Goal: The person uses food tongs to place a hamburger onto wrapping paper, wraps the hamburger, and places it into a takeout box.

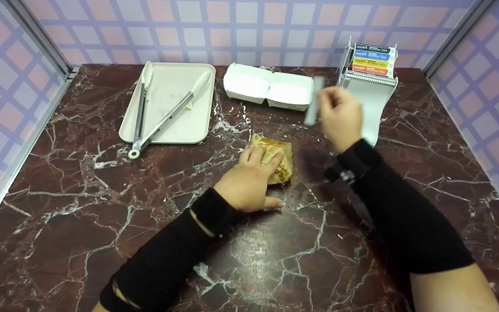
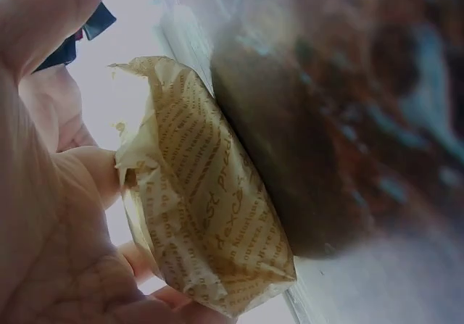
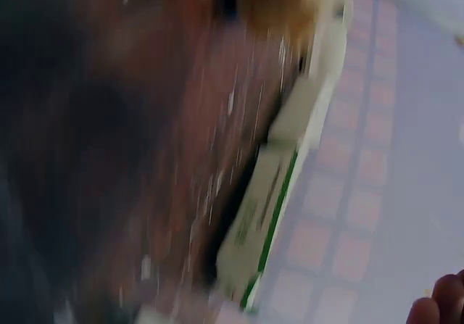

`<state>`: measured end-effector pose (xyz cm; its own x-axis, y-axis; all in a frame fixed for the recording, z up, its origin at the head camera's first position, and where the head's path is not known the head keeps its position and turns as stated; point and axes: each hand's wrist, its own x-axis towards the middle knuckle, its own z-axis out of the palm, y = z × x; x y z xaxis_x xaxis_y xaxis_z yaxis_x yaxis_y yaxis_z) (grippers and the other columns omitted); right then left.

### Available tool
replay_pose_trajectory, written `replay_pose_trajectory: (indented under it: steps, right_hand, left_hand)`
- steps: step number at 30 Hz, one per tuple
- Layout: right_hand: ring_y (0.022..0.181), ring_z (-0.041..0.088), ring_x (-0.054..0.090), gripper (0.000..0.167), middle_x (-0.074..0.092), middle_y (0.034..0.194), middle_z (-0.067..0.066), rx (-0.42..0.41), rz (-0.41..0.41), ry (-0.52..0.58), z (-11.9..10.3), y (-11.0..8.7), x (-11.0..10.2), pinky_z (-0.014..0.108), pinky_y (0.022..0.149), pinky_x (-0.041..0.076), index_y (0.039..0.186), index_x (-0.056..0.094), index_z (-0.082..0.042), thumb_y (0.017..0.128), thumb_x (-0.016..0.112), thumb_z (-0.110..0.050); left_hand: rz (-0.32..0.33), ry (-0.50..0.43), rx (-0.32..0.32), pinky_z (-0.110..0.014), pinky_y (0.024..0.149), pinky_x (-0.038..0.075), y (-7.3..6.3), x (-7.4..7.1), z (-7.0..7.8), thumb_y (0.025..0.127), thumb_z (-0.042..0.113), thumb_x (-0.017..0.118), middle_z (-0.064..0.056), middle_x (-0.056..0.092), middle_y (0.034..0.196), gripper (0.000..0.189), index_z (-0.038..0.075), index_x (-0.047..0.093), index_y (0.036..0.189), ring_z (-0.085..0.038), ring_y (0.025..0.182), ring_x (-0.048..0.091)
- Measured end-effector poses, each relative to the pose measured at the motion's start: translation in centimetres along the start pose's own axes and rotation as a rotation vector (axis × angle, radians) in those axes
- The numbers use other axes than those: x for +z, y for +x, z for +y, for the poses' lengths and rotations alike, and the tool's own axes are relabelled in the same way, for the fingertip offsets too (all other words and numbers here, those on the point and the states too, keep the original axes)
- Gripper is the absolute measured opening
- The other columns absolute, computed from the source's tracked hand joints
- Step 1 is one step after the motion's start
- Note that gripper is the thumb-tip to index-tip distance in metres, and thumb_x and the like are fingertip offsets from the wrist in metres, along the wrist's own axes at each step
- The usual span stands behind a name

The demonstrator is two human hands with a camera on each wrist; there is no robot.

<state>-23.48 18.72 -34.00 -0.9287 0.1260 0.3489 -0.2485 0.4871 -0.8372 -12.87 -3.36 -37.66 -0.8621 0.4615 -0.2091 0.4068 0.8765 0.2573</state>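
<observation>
A small packet wrapped in brown printed paper sits mid-table. My left hand rests on it from the near left, fingers laid over its top and thumb out to the side. Up close in the left wrist view, the wrapper shows folds and lines of lettering. Farther back, my right hand pinches a narrow pale strip, blurred by motion, between the box and the label dispenser. Only a few right fingertips show at the corner of the right wrist view.
An open white takeout box stands at the back. Left of it lies a cream tray with metal tongs across it. The dispenser trails a long pale paper strip. Patterned walls enclose the back and sides.
</observation>
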Motion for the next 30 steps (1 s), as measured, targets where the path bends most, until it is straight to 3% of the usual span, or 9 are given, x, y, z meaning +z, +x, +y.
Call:
replay_pose_trajectory:
  steps: [5,11,16,22,25,30]
  right_hand:
    - [0.073,0.014,0.061,0.016,0.069,0.092,0.007,0.02,-0.149,0.051,-1.1,-2.8,2.8,0.022,0.063,0.056,0.106,0.069,-0.001,0.107,0.06,-0.014]
    - [0.07,0.016,0.06,0.016,0.071,0.087,0.01,-0.127,-0.12,-0.091,-1.3,-4.2,4.7,0.023,0.061,0.052,0.104,0.069,0.001,0.106,0.061,-0.013]
    - [0.07,0.019,0.064,0.018,0.073,0.088,0.009,-0.233,-0.188,-0.185,-1.8,-5.1,5.6,0.03,0.063,0.057,0.105,0.068,-0.003,0.108,0.059,-0.019]
    - [0.069,0.021,0.063,0.017,0.073,0.087,0.01,-0.229,-0.223,-0.203,-1.7,-5.5,6.8,0.034,0.064,0.053,0.106,0.066,-0.002,0.108,0.058,-0.018]
    - [0.069,0.023,0.064,0.018,0.074,0.087,0.011,-0.195,-0.222,-0.226,-1.6,-5.4,7.1,0.034,0.064,0.052,0.106,0.065,-0.002,0.108,0.058,-0.019]
    - [0.075,0.027,0.067,0.018,0.075,0.089,0.013,-0.147,-0.214,-0.241,-1.5,-5.3,7.1,0.039,0.068,0.054,0.106,0.065,-0.001,0.108,0.058,-0.019]
  left_hand:
    - [-0.025,-0.011,0.012,-0.057,0.114,0.048,-0.3,0.0,-0.1,0.083,0.072,0.073,-0.024,0.001,0.175,0.12,0.027,0.005,0.17,-0.049,0.161,0.006]
    - [-0.071,-0.022,0.014,-0.058,0.111,0.05,-0.6,0.1,0.4,0.082,0.072,0.075,-0.025,-0.01,0.174,0.12,0.03,0.006,0.17,-0.052,0.16,-0.006]
    - [-0.067,-0.003,0.044,-0.058,0.111,0.049,-0.6,0.3,1.1,0.082,0.073,0.074,-0.024,-0.015,0.174,0.12,0.024,0.009,0.17,-0.053,0.159,-0.009]
    - [-0.083,-0.009,0.055,-0.059,0.116,0.044,-0.9,0.0,1.0,0.086,0.068,0.074,-0.024,-0.018,0.173,0.114,0.021,0.013,0.17,-0.051,0.159,-0.011]
    - [-0.095,-0.003,0.033,-0.059,0.117,0.044,-1.4,-0.3,0.8,0.088,0.066,0.073,-0.018,-0.018,0.174,0.109,0.022,0.016,0.17,-0.049,0.161,-0.006]
    - [-0.066,0.042,0.013,-0.06,0.115,0.046,-2.3,-0.4,1.3,0.088,0.066,0.073,-0.018,-0.01,0.176,0.108,0.014,0.024,0.168,-0.054,0.158,0.016]
